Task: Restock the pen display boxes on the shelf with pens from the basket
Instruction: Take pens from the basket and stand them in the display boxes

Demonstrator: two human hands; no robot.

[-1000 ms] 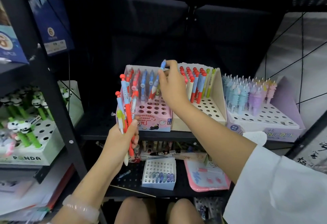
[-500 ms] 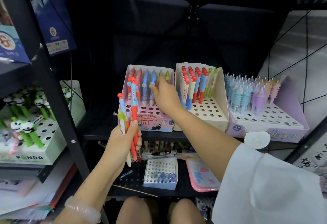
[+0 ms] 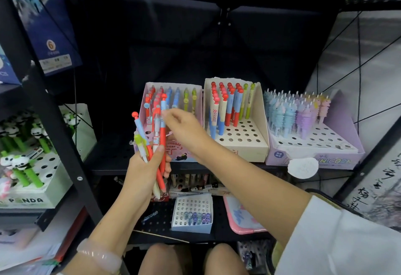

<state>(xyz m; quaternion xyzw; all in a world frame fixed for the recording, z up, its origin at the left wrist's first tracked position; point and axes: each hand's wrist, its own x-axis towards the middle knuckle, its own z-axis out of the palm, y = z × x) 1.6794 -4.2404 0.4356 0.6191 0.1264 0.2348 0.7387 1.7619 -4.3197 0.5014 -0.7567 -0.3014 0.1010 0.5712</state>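
My left hand [image 3: 143, 170] grips a bundle of pens [image 3: 161, 138] upright in front of the shelf; they are red, blue, white and green, some with red ball tops. My right hand [image 3: 184, 127] reaches left across the pink display box [image 3: 184, 155]. Its extended fingertips are at the upper part of the bundle and are blurred. The pink box holds red, blue and green pens in its back rows. Beside it, the beige display box [image 3: 245, 142] has red, blue and green pens at the back and bare holes in front. No basket is in view.
A purple unicorn pen box [image 3: 314, 146] stands right of the beige box. A panda pen box [image 3: 32, 196] sits on the left shelf behind a black upright post [image 3: 54, 112]. On the lower shelf lie a small white box [image 3: 192, 214] and a pink tray [image 3: 238, 220].
My right hand put a blue pen into the pink box, then drew back left to the bundle. My left hand lifted the bundle slightly toward it.
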